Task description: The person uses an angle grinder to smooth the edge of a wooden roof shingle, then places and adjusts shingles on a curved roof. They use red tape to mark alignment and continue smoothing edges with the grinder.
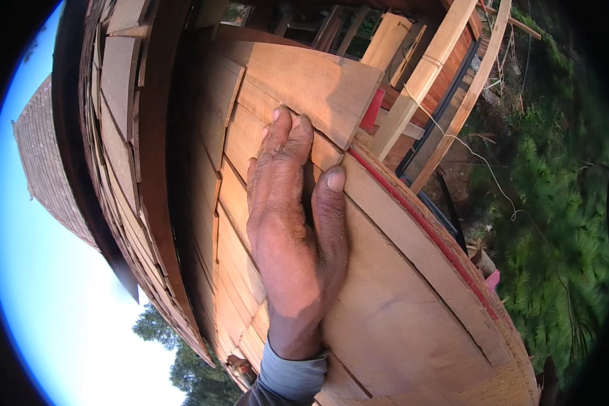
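Observation:
My left hand [287, 223] lies flat, fingers stretched out, on the overlapping wooden shingles [379, 277] in the middle of the view, thumb spread to the right. Its fingertips touch the shingles just below a loose-edged wider board [311, 81] at the top. Along the right edge of this sloping surface runs a strip with a red line [426, 237]. Low at the left, partly behind my forearm, is a small dark and metallic shape [240, 369], too small to make out. I do not see my right hand.
A curved roof edge with layered shingles [122, 128] rises at the left, with another roof [44, 162] beyond against sky. At upper right stand timber posts [430, 68] and a dangling wire. Green plants [555, 271] lie below the drop beyond the right edge; trees show at lower left.

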Motion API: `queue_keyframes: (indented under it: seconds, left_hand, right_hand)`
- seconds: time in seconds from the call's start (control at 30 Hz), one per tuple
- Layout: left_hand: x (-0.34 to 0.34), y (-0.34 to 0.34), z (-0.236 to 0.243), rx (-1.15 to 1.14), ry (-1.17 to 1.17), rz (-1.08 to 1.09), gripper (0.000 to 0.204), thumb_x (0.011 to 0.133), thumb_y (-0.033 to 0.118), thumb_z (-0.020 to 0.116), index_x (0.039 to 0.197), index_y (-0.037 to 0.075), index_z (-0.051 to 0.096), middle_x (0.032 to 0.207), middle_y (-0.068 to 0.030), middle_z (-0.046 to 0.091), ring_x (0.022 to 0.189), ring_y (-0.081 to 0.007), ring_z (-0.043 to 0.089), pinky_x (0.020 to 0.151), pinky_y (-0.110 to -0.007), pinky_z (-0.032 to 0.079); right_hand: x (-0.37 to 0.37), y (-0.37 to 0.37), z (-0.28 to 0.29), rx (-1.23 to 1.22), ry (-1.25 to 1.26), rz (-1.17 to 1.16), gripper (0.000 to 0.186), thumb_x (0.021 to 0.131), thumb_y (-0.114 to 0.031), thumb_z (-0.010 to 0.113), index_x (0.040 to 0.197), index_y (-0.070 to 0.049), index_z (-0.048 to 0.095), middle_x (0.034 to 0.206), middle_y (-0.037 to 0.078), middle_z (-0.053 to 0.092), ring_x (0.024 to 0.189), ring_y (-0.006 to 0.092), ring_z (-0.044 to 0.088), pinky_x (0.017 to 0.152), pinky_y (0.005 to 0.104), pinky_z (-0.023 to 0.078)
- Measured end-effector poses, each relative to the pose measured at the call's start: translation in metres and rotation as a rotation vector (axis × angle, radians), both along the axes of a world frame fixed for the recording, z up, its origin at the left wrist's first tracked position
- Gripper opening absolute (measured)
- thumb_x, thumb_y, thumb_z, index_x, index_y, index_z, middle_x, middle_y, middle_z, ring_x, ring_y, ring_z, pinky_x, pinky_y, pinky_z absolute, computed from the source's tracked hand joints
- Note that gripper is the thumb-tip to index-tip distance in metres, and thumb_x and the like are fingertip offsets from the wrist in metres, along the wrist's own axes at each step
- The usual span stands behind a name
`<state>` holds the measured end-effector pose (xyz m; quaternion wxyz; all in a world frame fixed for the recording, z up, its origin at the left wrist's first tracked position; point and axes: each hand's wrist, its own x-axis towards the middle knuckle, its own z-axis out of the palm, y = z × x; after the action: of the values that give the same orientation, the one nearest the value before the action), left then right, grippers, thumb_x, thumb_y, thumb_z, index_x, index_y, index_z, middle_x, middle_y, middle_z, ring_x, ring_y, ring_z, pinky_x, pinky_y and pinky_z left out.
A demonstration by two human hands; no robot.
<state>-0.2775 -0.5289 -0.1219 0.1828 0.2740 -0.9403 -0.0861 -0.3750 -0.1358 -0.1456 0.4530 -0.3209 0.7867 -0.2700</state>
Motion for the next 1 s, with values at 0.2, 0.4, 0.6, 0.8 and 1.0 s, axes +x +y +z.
queue_keyframes:
  seconds: [0.2,0.4,0.6,0.8,1.0]
  left_hand:
    - [-0.002,-0.001,-0.002,0.047,0.093,-0.013,0.052,0.104,0.02,0.057,0.147,-0.009,0.048,0.153,-0.0292,0.046,0.145,-0.0361,0.043,0.122,-0.045,0.03]
    - [0.006,0.002,-0.003,0.069,0.089,0.002,0.056,0.106,0.024,0.056,0.15,-0.008,0.045,0.155,-0.0259,0.046,0.146,-0.0326,0.042,0.123,-0.043,0.027]
    - [0.006,0.01,0.005,0.016,-0.071,0.091,0.054,0.103,0.02,0.056,0.15,-0.006,0.046,0.157,-0.0274,0.044,0.149,-0.0379,0.038,0.122,-0.047,0.027]
    - [0.007,0.015,0.001,-0.004,0.162,0.14,0.069,0.101,0.029,0.057,0.155,-0.009,0.035,0.159,-0.028,0.04,0.149,-0.0362,0.038,0.124,-0.048,0.022]
    - [0.01,0.01,0.001,-0.177,0.287,0.11,0.07,0.096,0.019,0.058,0.155,-0.008,0.032,0.159,-0.0261,0.037,0.15,-0.0348,0.034,0.125,-0.047,0.021]
  right_hand:
    - [-0.004,0.0,0.0,-0.018,-0.136,0.016,0.099,0.089,-0.065,0.069,0.151,0.006,0.04,0.104,0.02,0.071,0.085,0.0413,0.073,0.072,0.045,0.058]
    - [-0.006,-0.002,0.0,-0.001,-0.185,0.013,0.101,0.088,-0.065,0.07,0.152,0.006,0.037,0.106,0.02,0.071,0.086,0.0419,0.072,0.074,0.0463,0.058]
    - [-0.009,0.003,-0.003,-0.034,-0.195,0.007,0.101,0.088,-0.064,0.07,0.152,0.006,0.037,0.106,0.02,0.071,0.086,0.0422,0.072,0.074,0.0466,0.058]
    - [-0.009,-0.001,-0.004,-0.036,-0.195,0.01,0.101,0.088,-0.064,0.07,0.152,0.006,0.037,0.106,0.021,0.071,0.086,0.0426,0.072,0.074,0.0469,0.058]
    - [-0.005,0.0,-0.003,-0.035,-0.19,0.02,0.101,0.088,-0.064,0.07,0.152,0.006,0.037,0.107,0.021,0.071,0.086,0.0429,0.072,0.074,0.0472,0.058]
